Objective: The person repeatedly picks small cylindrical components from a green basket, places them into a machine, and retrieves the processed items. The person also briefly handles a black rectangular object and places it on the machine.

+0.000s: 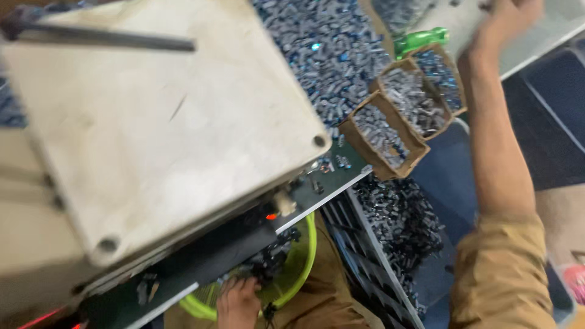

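Head view: the left hand (239, 303) is seen curled onto dark small parts (268, 259) in the green basket (304, 256); the right hand (509, 18), grip undiscernible, is raised far off toward cardboard boxes (402, 109).

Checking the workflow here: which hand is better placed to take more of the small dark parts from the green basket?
Left. The left hand is already in the green basket among the dark parts; the right hand is stretched far up by the pale tray.

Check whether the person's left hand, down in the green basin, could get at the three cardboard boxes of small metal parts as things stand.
Probably not: the left hand sits under the table edge, and the boxes lie on top, beyond it.
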